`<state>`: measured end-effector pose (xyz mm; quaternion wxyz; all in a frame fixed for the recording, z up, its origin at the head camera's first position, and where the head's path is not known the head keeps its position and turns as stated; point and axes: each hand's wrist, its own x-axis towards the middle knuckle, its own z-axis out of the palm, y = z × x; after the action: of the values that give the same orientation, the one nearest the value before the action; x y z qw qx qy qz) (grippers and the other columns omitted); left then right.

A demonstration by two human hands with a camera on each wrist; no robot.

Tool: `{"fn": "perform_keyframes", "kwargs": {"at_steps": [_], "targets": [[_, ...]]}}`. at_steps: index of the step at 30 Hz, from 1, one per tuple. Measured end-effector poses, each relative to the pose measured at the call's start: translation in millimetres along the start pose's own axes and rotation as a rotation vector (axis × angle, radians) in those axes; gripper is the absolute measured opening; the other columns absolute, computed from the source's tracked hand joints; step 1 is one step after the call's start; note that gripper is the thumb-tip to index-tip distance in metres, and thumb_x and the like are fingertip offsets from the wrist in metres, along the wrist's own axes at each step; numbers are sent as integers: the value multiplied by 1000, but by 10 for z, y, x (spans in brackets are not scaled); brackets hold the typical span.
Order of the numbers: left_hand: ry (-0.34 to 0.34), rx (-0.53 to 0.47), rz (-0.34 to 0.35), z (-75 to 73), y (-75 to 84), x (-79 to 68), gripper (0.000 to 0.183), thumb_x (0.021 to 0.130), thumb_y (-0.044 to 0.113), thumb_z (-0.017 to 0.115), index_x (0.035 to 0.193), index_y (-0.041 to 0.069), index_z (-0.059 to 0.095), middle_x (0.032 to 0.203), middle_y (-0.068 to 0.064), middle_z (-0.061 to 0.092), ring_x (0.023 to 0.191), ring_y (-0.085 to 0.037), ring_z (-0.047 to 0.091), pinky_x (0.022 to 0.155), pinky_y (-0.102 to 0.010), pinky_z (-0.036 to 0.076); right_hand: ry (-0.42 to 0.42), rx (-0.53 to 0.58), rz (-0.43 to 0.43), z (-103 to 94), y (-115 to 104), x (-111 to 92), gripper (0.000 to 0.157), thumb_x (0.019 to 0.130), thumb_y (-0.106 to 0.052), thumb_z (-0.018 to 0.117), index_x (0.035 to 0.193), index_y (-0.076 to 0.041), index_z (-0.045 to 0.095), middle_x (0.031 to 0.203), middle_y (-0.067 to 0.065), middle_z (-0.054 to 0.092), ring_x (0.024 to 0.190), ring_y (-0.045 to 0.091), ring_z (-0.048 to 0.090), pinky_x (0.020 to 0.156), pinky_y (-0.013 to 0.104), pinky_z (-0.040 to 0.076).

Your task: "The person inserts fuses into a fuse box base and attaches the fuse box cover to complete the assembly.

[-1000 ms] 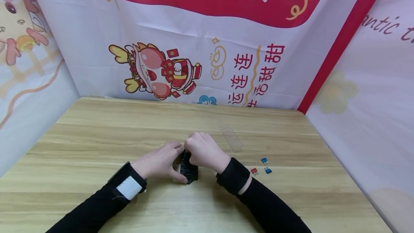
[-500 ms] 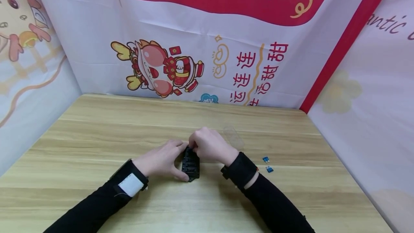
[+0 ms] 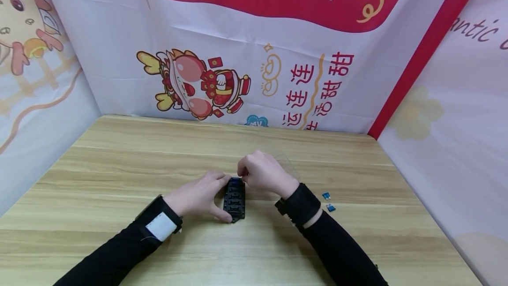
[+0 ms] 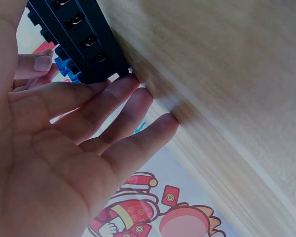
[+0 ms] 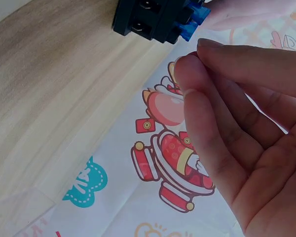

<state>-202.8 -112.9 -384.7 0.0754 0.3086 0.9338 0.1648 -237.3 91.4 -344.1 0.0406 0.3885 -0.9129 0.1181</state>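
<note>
A black fuse block [image 3: 234, 200] with a row of slots lies in front of me on the table. At its far end a blue blade fuse [image 5: 193, 21] sits in a slot, also visible in the left wrist view. My left hand [image 3: 200, 195] holds the block, thumb at the near end and fingers at the far end. Beside the far end is my right hand [image 3: 265, 174], its fingers loosely bent. In the right wrist view the right hand's fingertips [image 5: 190, 69] are just apart from the blue fuse, with nothing visible between them.
Two loose blue blade fuses [image 3: 328, 202] lie on the wooden table [image 3: 158, 144] to the right. A clear plastic cover [image 3: 289, 165] lies behind my right hand, partly hidden by it. Printed cloth walls [image 3: 218, 25] border the table.
My right hand has moved off the far end of the fuse block, away and to the right, uncovering the blue fuse. Its wrist now hides a red fuse. The left hand keeps its hold.
</note>
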Motion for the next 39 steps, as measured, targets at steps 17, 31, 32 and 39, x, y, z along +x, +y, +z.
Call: {"fn": "perform_keyframes", "kwargs": {"at_steps": [17, 31, 32, 39], "targets": [[4, 54, 30, 9, -4, 12, 108, 63, 69, 72, 141, 0, 43, 138, -14, 44, 124, -26, 42, 100, -38, 36, 61, 29, 33, -204, 100, -61, 4, 82, -11, 70, 80, -14, 72, 74, -10, 62, 63, 1, 54, 56, 16, 44], [4, 57, 42, 12, -19, 10, 108, 64, 69, 71, 142, 1, 41, 139, -15, 43, 125, -28, 41, 101, -39, 36, 86, 32, 55, -265, 158, -90, 10, 86, -23, 69, 77, -21, 68, 69, -15, 57, 58, 0, 51, 52, 17, 42], [4, 56, 42, 12, -19, 9, 108, 64, 69, 72, 142, 1, 41, 139, -16, 43, 125, -28, 41, 101, -39, 36, 86, 32, 56, -267, 156, -92, 10, 86, -23, 69, 77, -21, 68, 69, -15, 57, 58, 0, 51, 52, 17, 42], [7, 57, 46, 11, -15, 3, 108, 64, 68, 72, 142, 0, 41, 140, -17, 42, 126, -29, 40, 101, -40, 35, 90, 33, 72, -298, 153, -111, 10, 87, -22, 68, 77, -20, 69, 69, -15, 57, 57, 0, 52, 52, 17, 43]]}}
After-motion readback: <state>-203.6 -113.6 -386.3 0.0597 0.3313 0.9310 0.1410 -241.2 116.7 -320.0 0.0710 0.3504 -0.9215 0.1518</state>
